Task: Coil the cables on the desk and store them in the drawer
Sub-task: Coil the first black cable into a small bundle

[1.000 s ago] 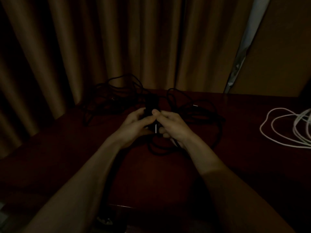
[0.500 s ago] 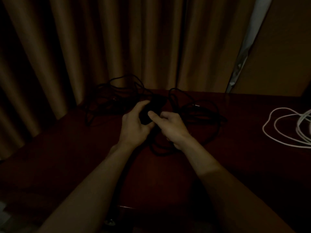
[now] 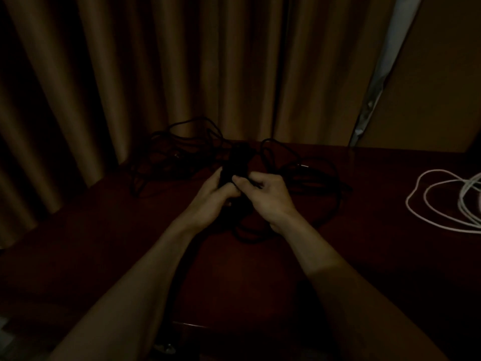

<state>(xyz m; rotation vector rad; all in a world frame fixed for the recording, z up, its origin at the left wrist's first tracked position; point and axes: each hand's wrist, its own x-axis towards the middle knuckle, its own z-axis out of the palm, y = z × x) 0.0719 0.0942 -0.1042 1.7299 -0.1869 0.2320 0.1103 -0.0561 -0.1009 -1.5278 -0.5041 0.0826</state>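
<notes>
The scene is very dim. My left hand (image 3: 208,199) and my right hand (image 3: 268,196) meet over the middle of the dark red desk (image 3: 104,256), both gripping a black bundle of cable (image 3: 238,162) that stands up between them. Loose black cable (image 3: 312,178) loops out to the right of my hands, and a tangle of black cable (image 3: 171,155) lies at the far left by the curtain. A white cable (image 3: 440,201) lies in loose loops at the right edge. What the fingers hold exactly is hard to make out in the dark.
A brown curtain (image 3: 182,74) hangs close behind the desk. A plain wall panel (image 3: 429,87) stands at the right rear. The desk's front edge, with a small metal fitting (image 3: 166,347), shows between my forearms.
My hands have shifted around the black bundle: the left hand dropped lower beside it and the right hand moved up against it. The loose cables lie as before.
</notes>
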